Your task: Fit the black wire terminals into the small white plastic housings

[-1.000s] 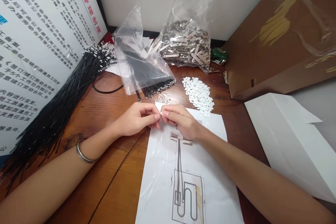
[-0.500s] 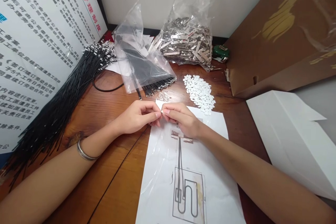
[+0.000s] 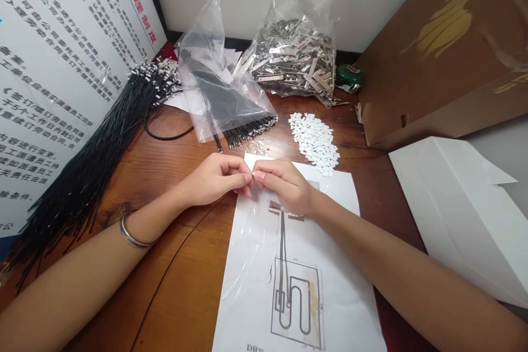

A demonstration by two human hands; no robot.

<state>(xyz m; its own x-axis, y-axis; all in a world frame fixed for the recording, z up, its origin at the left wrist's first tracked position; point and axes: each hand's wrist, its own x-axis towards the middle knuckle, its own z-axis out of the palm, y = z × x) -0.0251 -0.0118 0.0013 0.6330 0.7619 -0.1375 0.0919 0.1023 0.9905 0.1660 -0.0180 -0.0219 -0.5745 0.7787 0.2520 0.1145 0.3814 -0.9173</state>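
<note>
My left hand (image 3: 216, 179) pinches the end of a thin black wire (image 3: 165, 271), which trails from beneath it across the wood to the front edge. Thumb and fingertips of my right hand (image 3: 286, 184) are closed on a tiny white connector (image 3: 253, 174), mostly hidden where both hands' fingertips meet. Both hands hover over the top of a printed sheet (image 3: 243, 297) with a wiring drawing. Just beyond my right hand lies a heap of small white connectors (image 3: 314, 143).
On the left lies a thick bundle of black wires (image 3: 94, 159) with white ends. At the back are a clear bag of black wires (image 3: 235, 104), a bag of metal strips (image 3: 297, 60) and a green object (image 3: 350, 78). A brown box (image 3: 429, 49) and folded white card (image 3: 449, 203) stand right.
The fingertips remain pressed together around the small white piece. The trailing wire has bowed into more of a curve, and the view has shifted slightly.
</note>
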